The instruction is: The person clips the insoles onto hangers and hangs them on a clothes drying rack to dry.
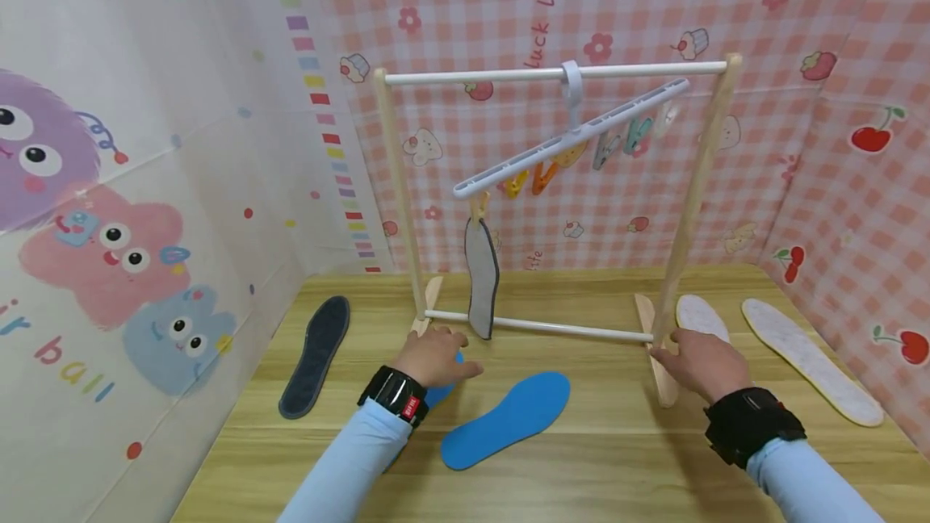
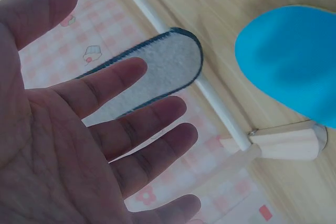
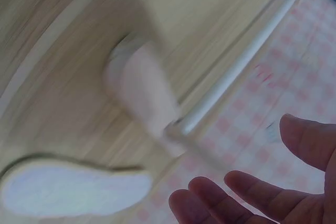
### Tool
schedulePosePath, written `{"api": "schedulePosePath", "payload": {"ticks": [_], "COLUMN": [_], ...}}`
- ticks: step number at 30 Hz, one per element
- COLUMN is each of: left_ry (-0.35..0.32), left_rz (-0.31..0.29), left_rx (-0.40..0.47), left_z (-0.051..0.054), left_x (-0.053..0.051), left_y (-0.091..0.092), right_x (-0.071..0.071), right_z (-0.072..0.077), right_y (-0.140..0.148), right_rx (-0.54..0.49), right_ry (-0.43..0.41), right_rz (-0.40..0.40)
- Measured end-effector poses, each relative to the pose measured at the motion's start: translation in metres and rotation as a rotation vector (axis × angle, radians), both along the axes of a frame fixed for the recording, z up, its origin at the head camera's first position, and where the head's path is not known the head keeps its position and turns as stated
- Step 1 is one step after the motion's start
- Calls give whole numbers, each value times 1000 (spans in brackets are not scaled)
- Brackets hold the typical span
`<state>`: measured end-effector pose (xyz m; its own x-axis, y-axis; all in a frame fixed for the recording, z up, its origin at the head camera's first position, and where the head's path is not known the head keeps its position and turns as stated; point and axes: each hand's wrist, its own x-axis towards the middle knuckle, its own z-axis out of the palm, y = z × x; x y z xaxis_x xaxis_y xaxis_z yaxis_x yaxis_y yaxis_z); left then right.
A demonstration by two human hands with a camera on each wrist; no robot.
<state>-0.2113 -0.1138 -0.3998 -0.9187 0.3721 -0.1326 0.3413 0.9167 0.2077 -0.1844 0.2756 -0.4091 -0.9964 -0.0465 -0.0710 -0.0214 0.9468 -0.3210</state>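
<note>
Partly hidden: one blue insole [image 1: 441, 395] behind left hand [image 1: 432, 357] | splayed, empty | right hand [image 1: 705, 365]: uncurled, empty

Head view, six o'clock: the left grip [image 1: 430, 357] partly hides a blue insole [image 1: 440, 395]. Right wrist view: a blurred wooden foot [image 3: 142, 85].

Head view: bright, sharp; soft shadow on the tabletop [image 1: 610, 462]. My left hand [image 2: 63, 140] shows dim in its wrist view. In my right wrist view, motion blur smears the rack foot [image 3: 140, 87].
</note>
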Motion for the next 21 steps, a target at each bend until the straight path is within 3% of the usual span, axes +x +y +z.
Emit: {"api": "schedulePosePath", "payload": {"ticks": [10,21], "left_ry": [-13,-18], "left_rz": [-9,-13], "left_rx": [11,24], "left_z": [-5,-13], "left_x": [5,10], "left_y": [2,7], "right_x": [-18,-34], "right_z": [-11,-24], "right_y": [43,74], "right_rx": [44,50], "right_ry": [-111,-158], "right_rz": [-13,-46]}}
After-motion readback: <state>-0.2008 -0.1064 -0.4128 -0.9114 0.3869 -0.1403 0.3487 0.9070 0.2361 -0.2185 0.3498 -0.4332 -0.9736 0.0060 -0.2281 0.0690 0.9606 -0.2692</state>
